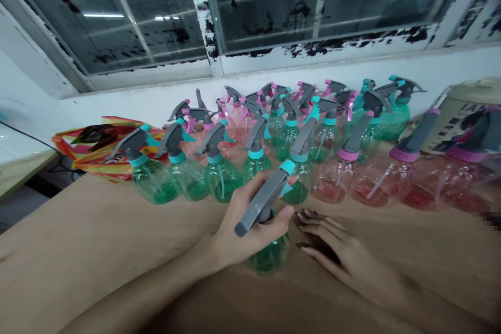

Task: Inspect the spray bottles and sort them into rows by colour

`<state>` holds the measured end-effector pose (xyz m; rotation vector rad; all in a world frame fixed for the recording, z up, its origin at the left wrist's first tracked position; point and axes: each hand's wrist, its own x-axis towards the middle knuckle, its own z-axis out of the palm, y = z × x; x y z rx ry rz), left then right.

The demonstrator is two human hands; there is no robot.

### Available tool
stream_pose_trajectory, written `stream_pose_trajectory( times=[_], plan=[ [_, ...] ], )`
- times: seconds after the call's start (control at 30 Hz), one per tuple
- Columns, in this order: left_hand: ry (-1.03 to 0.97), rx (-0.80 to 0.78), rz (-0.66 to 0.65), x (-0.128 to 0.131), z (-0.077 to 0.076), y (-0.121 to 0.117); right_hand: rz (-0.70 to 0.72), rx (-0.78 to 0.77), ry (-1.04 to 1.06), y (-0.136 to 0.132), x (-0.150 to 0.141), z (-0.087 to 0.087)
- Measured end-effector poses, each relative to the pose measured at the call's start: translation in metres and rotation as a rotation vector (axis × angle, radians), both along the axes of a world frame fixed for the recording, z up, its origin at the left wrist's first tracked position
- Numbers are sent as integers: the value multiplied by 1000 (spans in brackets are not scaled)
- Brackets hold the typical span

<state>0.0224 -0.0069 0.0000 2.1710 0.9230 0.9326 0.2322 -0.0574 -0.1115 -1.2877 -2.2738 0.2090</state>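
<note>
My left hand (242,229) is wrapped round the neck of a green spray bottle (270,257) with a grey trigger head (263,199) and teal nozzle, standing upright on the brown table (97,240). Just to its right, my right hand (338,250) rests on the table, fingers bent with the fingertips close to the bottle, nothing visible in it. Behind them stands a row of green bottles (219,177) and pink bottles (332,182) with grey trigger heads.
More green and pink spray bottles (289,115) crowd the back of the table against a white wall under a window. A red and yellow bag (97,146) lies at the back left. A cream container (457,115) stands at the right.
</note>
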Motion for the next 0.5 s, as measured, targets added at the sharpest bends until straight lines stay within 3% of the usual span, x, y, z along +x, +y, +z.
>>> stream_pose_trajectory(
  times=[0.1,0.23,0.37,0.5],
  plan=[
    [-20,-40,-6,-1,-3,-4,-3,4,2,0,1,-5],
    [89,27,147,-17,-11,-14,-36,-11,-6,-1,-1,-7],
    [134,-32,245,-50,-10,-24,-74,-27,-43,-4,-4,-7],
    [36,-99,365,-97,-5,-26,-102,1,-98,-6,-7,-11]
  ],
)
